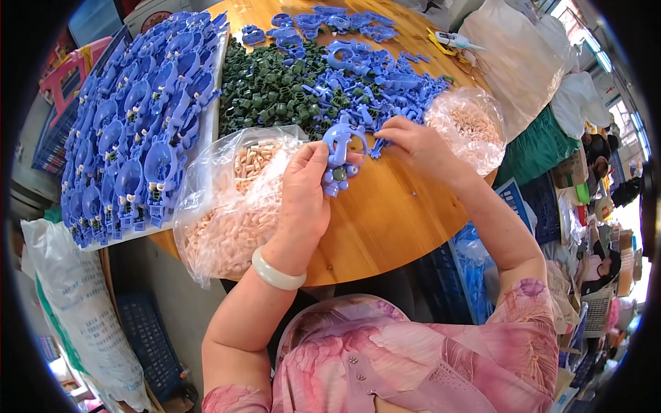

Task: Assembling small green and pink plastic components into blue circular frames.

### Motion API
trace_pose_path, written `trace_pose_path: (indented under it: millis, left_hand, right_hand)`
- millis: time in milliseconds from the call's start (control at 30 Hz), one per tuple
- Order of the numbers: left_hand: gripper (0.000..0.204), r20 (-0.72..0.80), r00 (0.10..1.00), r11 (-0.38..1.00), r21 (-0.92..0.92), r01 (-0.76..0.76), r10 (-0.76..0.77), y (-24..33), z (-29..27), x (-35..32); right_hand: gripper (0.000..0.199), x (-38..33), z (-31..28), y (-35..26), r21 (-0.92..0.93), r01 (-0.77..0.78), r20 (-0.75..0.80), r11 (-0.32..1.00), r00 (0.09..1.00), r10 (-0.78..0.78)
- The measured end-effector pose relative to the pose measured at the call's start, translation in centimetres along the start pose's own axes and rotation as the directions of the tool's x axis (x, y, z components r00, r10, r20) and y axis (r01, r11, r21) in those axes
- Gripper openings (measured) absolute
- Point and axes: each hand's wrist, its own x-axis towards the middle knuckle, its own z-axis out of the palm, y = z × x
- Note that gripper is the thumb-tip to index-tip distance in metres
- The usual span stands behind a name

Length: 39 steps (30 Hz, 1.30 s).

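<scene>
Head camera shows the left hand (pixel 305 189) pinching a blue frame (pixel 342 150) between thumb and fingers, with its open ring at the top and one dark green piece (pixel 339 174) sitting in its lower part. Just to the right of this frame, the right hand (pixel 421 146) has its fingertips brought together on a small blue part (pixel 376 147), which hangs over the edge of the blue heap (pixel 396 82). As it seems to me, standing near, the careful way is to let the left hand be a firm support: thumb on the rim, fingers behind, and no strong squeeze, because the thin ring could bend. The right hand should hold the small part by its end, so its other side stays free, and turn it the correct way before any pressing. A straight, gentle push would be safer than a tilted one. Beyond the left hand is a green heap (pixel 272 89); below that heap, beside the left hand, a plastic bag of pale pegs (pixel 234 230) rests on the desk (pixel 365 241), and its loose film should not catch the wrist.
</scene>
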Motion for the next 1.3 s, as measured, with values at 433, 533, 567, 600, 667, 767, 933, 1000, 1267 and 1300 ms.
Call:
trace_pose_path:
  millis: [433,533,567,600,667,767,933,1000,1267,1300]
  left_hand:
    - [0.020,0.042,0.999,0.998,-0.052,0.018,-0.015,0.0,0.3,0.0]
    - [0.020,0.037,0.999,0.997,-0.068,0.027,-0.025,0.0,0.2,0.0]
    - [0.020,0.036,0.999,0.997,-0.068,0.028,-0.026,0.0,0.2,0.0]
    - [0.020,0.044,0.999,0.997,-0.075,0.022,-0.019,0.0,0.2,0.0]
    - [0.020,0.053,0.999,0.996,-0.083,0.017,-0.013,0.0,0.1,0.0]
    - [0.021,0.141,0.990,0.995,-0.096,0.004,0.009,-0.2,-0.4,0.2]
    - [0.020,0.142,0.990,0.994,-0.112,0.008,0.008,-0.2,-0.4,0.0]
    - [0.020,0.116,0.993,0.994,-0.112,0.008,0.005,0.1,0.2,-0.1]
    - [0.018,0.091,0.996,0.998,-0.064,-0.010,0.016,0.1,0.4,-0.2]
    - [0.018,0.082,0.997,0.999,-0.042,-0.005,0.008,0.2,0.3,-0.2]
  right_hand:
    - [0.018,-1.2,-1.4,-1.9,0.305,-0.218,0.020,0.927,0.975,0.223]
    - [0.033,-1.1,-2.5,-3.6,0.816,-0.227,0.020,0.532,0.930,0.366]
    - [0.033,-1.2,-2.7,-4.1,0.816,-0.228,0.021,0.531,0.930,0.367]
    - [0.032,-1.3,-2.7,-4.6,0.850,-0.213,0.038,0.482,0.937,0.346]
    - [0.030,-1.6,-2.6,-5.3,0.880,-0.197,0.052,0.431,0.944,0.326]
    - [0.029,-1.9,-2.0,-6.4,0.903,-0.198,0.081,0.382,0.950,0.302]
    - [0.024,-1.6,-1.6,-7.3,0.899,-0.181,0.037,0.398,0.939,0.343]
    - [0.021,-1.6,-1.4,-7.5,0.907,-0.177,0.028,0.381,0.931,0.365]
    - [0.016,-1.3,0.1,-7.5,0.940,-0.144,-0.003,0.309,0.902,0.431]
    - [0.016,-1.3,0.4,-7.3,0.940,-0.146,-0.001,0.308,0.903,0.430]
